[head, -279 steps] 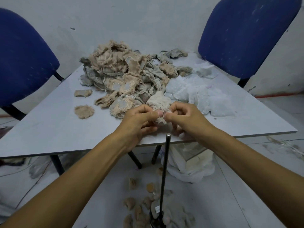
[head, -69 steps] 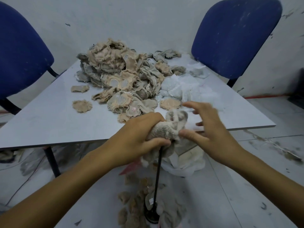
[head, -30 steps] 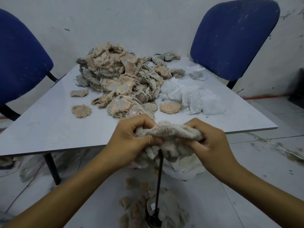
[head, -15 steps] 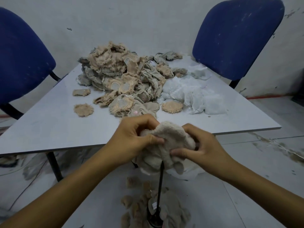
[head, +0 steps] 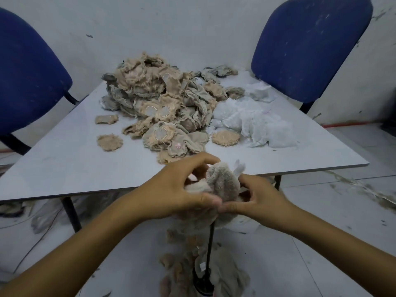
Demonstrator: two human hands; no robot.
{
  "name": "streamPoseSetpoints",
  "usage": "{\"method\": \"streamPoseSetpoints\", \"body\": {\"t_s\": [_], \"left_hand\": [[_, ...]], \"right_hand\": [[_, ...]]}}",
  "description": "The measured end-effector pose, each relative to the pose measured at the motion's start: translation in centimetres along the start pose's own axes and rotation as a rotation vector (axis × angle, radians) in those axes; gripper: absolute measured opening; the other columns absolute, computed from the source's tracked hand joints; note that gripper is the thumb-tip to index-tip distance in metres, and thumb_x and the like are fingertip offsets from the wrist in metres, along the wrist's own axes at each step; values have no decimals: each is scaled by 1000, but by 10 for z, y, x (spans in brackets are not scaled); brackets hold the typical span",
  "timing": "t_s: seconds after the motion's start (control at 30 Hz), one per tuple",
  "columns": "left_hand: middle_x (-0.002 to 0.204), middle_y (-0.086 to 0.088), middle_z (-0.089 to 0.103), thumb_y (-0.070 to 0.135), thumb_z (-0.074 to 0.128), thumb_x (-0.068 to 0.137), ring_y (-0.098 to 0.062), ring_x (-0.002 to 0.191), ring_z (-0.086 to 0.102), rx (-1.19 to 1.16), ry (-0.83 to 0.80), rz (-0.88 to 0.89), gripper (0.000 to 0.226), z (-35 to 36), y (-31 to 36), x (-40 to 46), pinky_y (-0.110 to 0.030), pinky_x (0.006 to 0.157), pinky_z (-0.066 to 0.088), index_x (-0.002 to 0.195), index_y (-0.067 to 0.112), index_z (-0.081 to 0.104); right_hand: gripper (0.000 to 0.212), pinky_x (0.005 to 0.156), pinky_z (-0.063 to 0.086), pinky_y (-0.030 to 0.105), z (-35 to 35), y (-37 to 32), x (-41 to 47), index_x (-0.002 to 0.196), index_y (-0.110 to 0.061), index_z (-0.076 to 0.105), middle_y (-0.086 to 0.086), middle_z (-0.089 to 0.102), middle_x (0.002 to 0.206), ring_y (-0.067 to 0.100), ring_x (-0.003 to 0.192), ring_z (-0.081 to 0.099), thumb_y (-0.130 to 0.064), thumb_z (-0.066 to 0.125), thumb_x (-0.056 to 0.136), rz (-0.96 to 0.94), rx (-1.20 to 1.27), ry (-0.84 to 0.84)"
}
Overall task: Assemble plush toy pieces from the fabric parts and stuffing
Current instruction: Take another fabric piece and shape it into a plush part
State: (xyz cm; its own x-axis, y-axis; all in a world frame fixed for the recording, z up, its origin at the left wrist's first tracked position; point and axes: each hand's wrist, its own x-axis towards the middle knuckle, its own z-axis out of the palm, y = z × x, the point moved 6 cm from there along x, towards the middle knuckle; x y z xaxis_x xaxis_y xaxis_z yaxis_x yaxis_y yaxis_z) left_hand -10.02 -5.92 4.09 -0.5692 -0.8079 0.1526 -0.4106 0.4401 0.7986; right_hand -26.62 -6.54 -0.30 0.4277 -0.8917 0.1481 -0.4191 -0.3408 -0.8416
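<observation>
Since half a second ago, both hands have bunched the fuzzy beige plush fabric piece (head: 222, 183) tighter; left hand (head: 180, 194) and right hand (head: 257, 200) grip it at the grey table's (head: 64, 168) near edge, above a black rod (head: 211, 243).

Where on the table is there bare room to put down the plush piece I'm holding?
Barest: the near left of the table, from the front edge up to the round tan patch. A smaller strip lies front right, below the white stuffing. The middle and back are crowded by the fabric pile. Both hands, left and right, hold the plush piece.
</observation>
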Motion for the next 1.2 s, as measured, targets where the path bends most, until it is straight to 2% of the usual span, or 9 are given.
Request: {"method": "streamPoseSetpoints", "body": {"t_s": [0.1,0.23,0.33,0.47,0.63,0.73,0.93,1.07,1.2], "left_hand": [[91,1,71,10,77,76,-15,86,68,-200,174,116,22,-15,13,3,-29,72,57,94,21,72],[78,9,67,8,81,70,-7,73,63,-326,148,60,23,-31,4,0,-21,62,53,78,28,71],[81,17,65,4,81,76,-2,77,60,53,-58,-21,34,-15,-7,1,-22,71,49,78,34,64],[78,25,62,2,79,77,7,78,58,341,-89,-85,43,-5,-14,5,-12,65,41,75,36,53],[94,2,67,15,76,78,-16,87,65,-8,-102,-41,28,-1,3,2,-34,76,54,100,25,63],[90,-9,68,20,77,78,-19,79,67,-251,87,23,28,-13,13,7,-28,66,55,100,8,65],[67,-6,52,9,79,69,-13,60,47,-71,152,104,29,-11,5,4,-23,58,41,66,5,51],[77,13,66,4,78,68,0,70,62,77,8,13,28,10,-7,5,-17,62,49,72,28,63],[86,11,65,8,75,73,-1,76,62,197,9,44,25,13,-11,8,-16,61,46,86,24,62]], "right_hand": [[31,83,59,41,-9,-14,-1,94,-18,73,-3,75,93,13,89,71,-29,84,68,-96,154,118],[26,74,58,28,-28,-43,-3,95,-23,71,-9,71,93,14,86,69,-27,85,74,-314,90,285],[29,72,53,20,-23,-46,-3,99,-26,70,-15,69,96,9,87,67,-38,83,75,-326,-93,268],[37,83,54,33,-12,-31,-4,103,-23,72,-14,71,100,6,96,66,-47,75,75,-198,-109,175],[28,77,53,37,-22,-36,-7,95,-19,76,-10,71,91,10,87,66,-38,78,74,-229,-110,247],[27,69,51,33,-30,-57,-9,97,-17,77,-6,70,85,12,79,64,-36,77,78,-367,-250,323],[38,80,54,25,-26,-65,-11,103,-13,76,-4,74,98,10,88,66,-30,85,71,-399,-324,354],[30,76,54,34,-8,-42,-13,99,-17,77,-6,74,93,11,85,66,-30,85,73,-266,-340,220],[27,78,50,26,-5,-33,-12,96,-20,77,-9,74,92,8,87,64,-31,85,73,-229,-312,198]]}}
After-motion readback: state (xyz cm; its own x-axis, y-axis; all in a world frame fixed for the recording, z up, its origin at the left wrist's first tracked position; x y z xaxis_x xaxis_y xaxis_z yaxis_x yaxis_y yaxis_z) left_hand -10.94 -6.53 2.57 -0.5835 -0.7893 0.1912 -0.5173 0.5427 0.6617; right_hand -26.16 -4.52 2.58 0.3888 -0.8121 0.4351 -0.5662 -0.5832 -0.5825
